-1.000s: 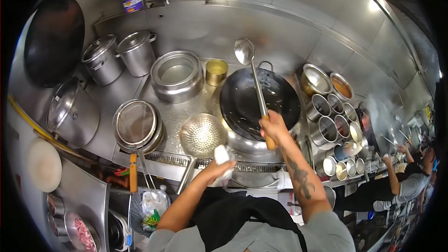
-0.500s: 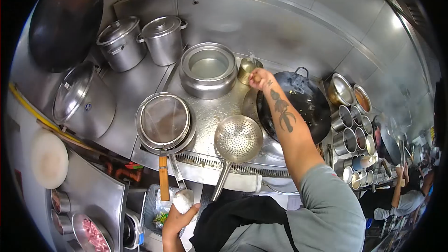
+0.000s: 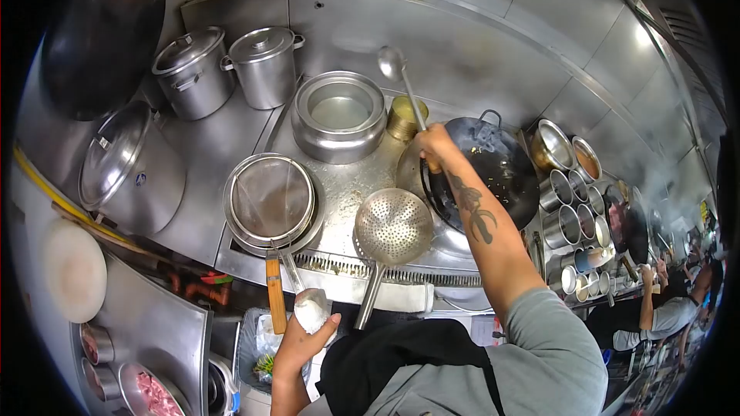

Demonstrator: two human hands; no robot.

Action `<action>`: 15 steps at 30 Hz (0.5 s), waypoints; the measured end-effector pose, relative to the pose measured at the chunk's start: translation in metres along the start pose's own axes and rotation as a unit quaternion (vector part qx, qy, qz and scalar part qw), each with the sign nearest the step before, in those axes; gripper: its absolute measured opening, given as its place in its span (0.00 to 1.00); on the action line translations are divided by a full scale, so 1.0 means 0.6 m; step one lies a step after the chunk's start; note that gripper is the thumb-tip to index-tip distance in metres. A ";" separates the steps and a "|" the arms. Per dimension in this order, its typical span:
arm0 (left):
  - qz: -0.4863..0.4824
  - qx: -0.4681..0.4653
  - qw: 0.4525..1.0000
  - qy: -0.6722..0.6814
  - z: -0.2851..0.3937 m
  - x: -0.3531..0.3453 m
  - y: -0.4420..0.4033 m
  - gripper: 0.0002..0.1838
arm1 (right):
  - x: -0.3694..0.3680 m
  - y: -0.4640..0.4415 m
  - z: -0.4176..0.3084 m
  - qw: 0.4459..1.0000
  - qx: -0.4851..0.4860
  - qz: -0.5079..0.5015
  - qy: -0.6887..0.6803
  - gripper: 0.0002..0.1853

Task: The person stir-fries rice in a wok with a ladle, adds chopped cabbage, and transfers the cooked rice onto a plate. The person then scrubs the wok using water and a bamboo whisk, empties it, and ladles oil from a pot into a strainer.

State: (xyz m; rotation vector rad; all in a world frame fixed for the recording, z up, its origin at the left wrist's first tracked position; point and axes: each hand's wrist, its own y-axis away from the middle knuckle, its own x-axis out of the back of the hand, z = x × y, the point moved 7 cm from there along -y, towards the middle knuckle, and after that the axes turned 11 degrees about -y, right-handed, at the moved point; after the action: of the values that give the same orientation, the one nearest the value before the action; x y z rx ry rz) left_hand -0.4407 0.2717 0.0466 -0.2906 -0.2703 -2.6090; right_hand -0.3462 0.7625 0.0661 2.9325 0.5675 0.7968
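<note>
My right hand (image 3: 436,148) grips the wooden handle of a metal ladle (image 3: 392,63) by the near-left rim of the black wok (image 3: 505,177). The ladle's bowl is raised beyond a gold-coloured tin (image 3: 404,117). Small bits and a little steam show in the wok. Low in view, my left hand (image 3: 302,347) is closed around a white cloth-like bundle (image 3: 312,310) at the end of a metal handle. That handle runs up under a round mesh strainer (image 3: 272,199) with a wooden handle. A perforated metal skimmer (image 3: 394,227) lies right of the strainer.
An open metal pot of liquid (image 3: 339,146) stands behind the strainer. Lidded pots (image 3: 266,77) are at back left. Several seasoning containers (image 3: 569,225) line the wok's right. Raw meat (image 3: 154,394) sits in a bowl lower left. Another person (image 3: 667,308) works at far right.
The ladle has come up out of the gold-coloured tin's area, its bowl now raised toward the back wall. My right hand has moved slightly nearer; my left hand has shifted slightly up and right.
</note>
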 end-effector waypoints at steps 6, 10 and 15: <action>-0.009 0.020 1.000 -0.010 -0.028 -0.009 0.023 0.29 | -0.138 0.025 0.045 0.996 -0.021 -0.073 -0.050 0.11; -0.031 0.030 0.998 -0.037 -0.051 -0.026 0.039 0.30 | -0.201 0.044 0.039 0.799 -0.257 -0.293 -0.457 0.09; -0.040 0.026 0.998 -0.031 -0.042 -0.067 0.048 0.30 | -0.146 0.098 -0.027 0.545 -0.286 -0.354 -0.704 0.13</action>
State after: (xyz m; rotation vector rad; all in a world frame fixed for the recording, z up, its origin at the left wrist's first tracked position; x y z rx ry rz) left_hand -0.3962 0.2589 0.0160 -0.3489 -0.3785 -2.6692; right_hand -0.4047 0.6752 0.0467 1.5119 0.8303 -1.1681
